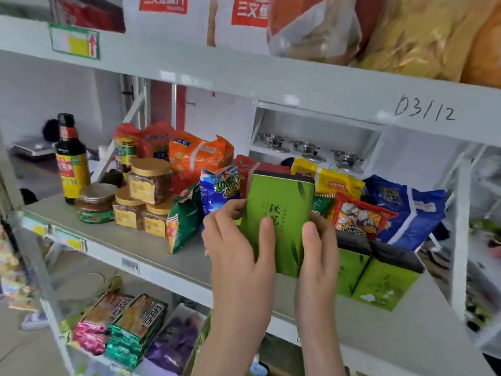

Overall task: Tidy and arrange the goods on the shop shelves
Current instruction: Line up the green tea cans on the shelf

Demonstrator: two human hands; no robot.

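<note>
A: Head view. Whereabouts of the green tea box (279, 213)?

B: Upright over the middle shelf (151, 248), just in front of the blue snack bag (219, 188) and left of two matching green boxes (379, 283).

A: State of each grip?

B: Clasped at the left edge by the left grip (238, 256), thumb across the front. Pinched at the right edge by the right grip (318, 256).

A: Further left?

B: Gold-lidded jars (149, 183), then a dark sauce bottle (71, 158).
</note>
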